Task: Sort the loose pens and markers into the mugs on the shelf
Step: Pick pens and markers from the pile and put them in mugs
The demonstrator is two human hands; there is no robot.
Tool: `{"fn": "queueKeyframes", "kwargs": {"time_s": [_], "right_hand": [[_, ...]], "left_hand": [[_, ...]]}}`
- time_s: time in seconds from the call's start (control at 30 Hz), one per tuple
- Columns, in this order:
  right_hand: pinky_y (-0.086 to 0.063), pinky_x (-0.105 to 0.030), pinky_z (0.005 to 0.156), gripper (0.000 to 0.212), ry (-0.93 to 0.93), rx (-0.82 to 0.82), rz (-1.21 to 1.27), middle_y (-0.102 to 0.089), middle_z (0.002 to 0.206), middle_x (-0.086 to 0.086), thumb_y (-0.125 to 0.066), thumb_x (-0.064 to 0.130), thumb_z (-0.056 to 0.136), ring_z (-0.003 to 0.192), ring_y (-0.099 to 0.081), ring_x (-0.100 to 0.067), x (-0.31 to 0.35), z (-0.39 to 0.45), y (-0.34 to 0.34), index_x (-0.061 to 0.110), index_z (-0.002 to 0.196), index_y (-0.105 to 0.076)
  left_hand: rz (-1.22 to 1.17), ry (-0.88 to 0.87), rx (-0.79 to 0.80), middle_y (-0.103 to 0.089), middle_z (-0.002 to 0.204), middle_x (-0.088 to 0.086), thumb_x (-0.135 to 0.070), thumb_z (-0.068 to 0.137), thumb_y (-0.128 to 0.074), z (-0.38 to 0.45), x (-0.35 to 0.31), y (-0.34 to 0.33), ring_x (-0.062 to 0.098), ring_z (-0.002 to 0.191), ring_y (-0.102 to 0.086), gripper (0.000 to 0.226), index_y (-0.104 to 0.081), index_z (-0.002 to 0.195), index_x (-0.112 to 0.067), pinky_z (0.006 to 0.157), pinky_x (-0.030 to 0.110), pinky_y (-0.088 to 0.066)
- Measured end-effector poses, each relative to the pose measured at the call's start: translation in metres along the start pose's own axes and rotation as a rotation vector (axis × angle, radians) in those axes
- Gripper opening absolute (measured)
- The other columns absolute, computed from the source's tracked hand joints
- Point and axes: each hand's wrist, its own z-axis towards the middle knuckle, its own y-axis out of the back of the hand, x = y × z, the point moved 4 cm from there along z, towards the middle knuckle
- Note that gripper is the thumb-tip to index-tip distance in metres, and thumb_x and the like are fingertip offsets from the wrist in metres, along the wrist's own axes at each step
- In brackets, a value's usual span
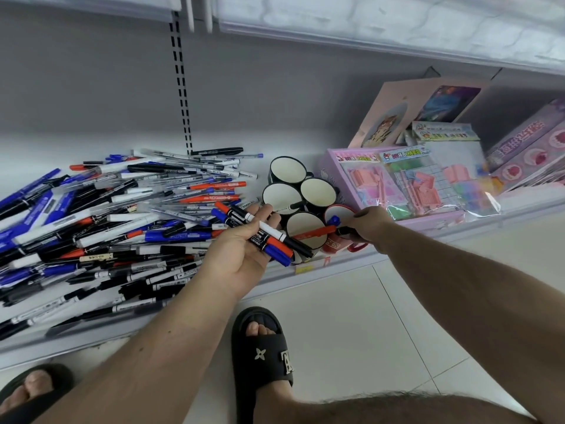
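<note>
A big heap of loose pens and markers point(122, 215) in black, blue, red and white covers the left of the shelf. Right of it stand several mugs with white insides: dark ones point(287, 169) and a red mug point(337, 240) at the front right. My left hand point(244, 252) lies palm up beside the mugs, holding a bundle of markers point(269, 237) across its fingers. My right hand point(367, 224) pinches a red marker point(312, 233) with a black end, held level over the front mugs. A blue cap point(334, 221) shows in the red mug.
Pink and purple stationery boxes and packets point(412, 182) fill the shelf right of the mugs. The shelf's front edge point(305, 270) runs just below my hands. A higher shelf point(367, 32) hangs overhead. My feet in black slippers point(263, 356) stand on the white tiled floor.
</note>
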Motion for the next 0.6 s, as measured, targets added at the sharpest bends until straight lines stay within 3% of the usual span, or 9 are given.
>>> {"fn": "queueKeyframes", "kwargs": {"time_s": [0.13, 0.2, 0.23, 0.33, 0.5, 0.6], "right_hand": [[-0.056, -0.039, 0.074, 0.044, 0.162, -0.278, -0.476, -0.06, 0.109, -0.014, -0.063, 0.042, 0.089, 0.086, -0.063, -0.03, 0.021, -0.014, 0.014, 0.005, 0.113, -0.061], [-0.054, -0.039, 0.082, 0.041, 0.359, -0.386, -0.51, -0.056, 0.117, -0.012, -0.056, 0.044, 0.093, 0.094, -0.061, -0.032, 0.045, -0.035, 0.013, 0.011, 0.117, -0.061], [-0.053, -0.035, 0.08, 0.035, 0.429, -0.378, -0.458, -0.062, 0.111, -0.011, -0.055, 0.041, 0.094, 0.091, -0.062, -0.029, 0.057, -0.045, 0.011, 0.012, 0.111, -0.065], [-0.049, -0.028, 0.066, 0.028, 0.48, -0.083, -0.111, -0.07, 0.084, -0.004, -0.056, 0.037, 0.096, 0.071, -0.063, -0.02, 0.084, -0.077, -0.01, 0.013, 0.092, -0.069], [-0.039, -0.03, 0.054, 0.038, 0.285, 0.626, 0.114, -0.067, 0.079, -0.01, -0.049, 0.048, 0.099, 0.055, -0.054, -0.025, 0.082, -0.122, -0.062, 0.014, 0.103, -0.064], [-0.035, -0.031, 0.053, 0.019, 0.327, 0.754, 0.091, -0.066, 0.074, -0.011, -0.048, 0.027, 0.103, 0.053, -0.051, -0.022, 0.078, -0.135, -0.079, 0.012, 0.099, -0.058]], "left_hand": [[-0.002, -0.013, 0.069, -0.073, 0.112, 0.006, -0.003, 0.1, -0.039, -0.004, -0.007, -0.002, 0.02, 0.101, -0.07, 0.03, -0.062, 0.117, -0.013, 0.087, 0.041, -0.053], [-0.008, -0.031, 0.092, -0.073, 0.112, 0.006, -0.003, 0.099, -0.039, -0.005, -0.012, -0.002, 0.02, 0.103, -0.069, 0.03, -0.062, 0.116, -0.013, 0.092, 0.044, -0.051], [-0.009, -0.04, 0.101, -0.073, 0.111, 0.005, -0.003, 0.099, -0.039, -0.005, -0.015, -0.003, 0.02, 0.105, -0.069, 0.03, -0.062, 0.115, -0.013, 0.093, 0.044, -0.05], [-0.006, -0.065, 0.122, -0.074, 0.109, 0.004, -0.003, 0.1, -0.038, -0.006, -0.022, -0.004, 0.019, 0.104, -0.069, 0.031, -0.061, 0.115, -0.014, 0.094, 0.044, -0.05], [-0.034, -0.114, 0.09, -0.073, 0.111, 0.004, -0.002, 0.101, -0.035, -0.007, -0.033, 0.001, 0.022, 0.117, -0.062, 0.032, -0.063, 0.112, -0.013, 0.102, 0.044, -0.045], [-0.022, -0.139, 0.084, -0.074, 0.106, 0.002, -0.002, 0.101, -0.035, -0.007, -0.036, 0.003, 0.021, 0.11, -0.064, 0.032, -0.064, 0.108, -0.015, 0.094, 0.041, -0.049]]}}
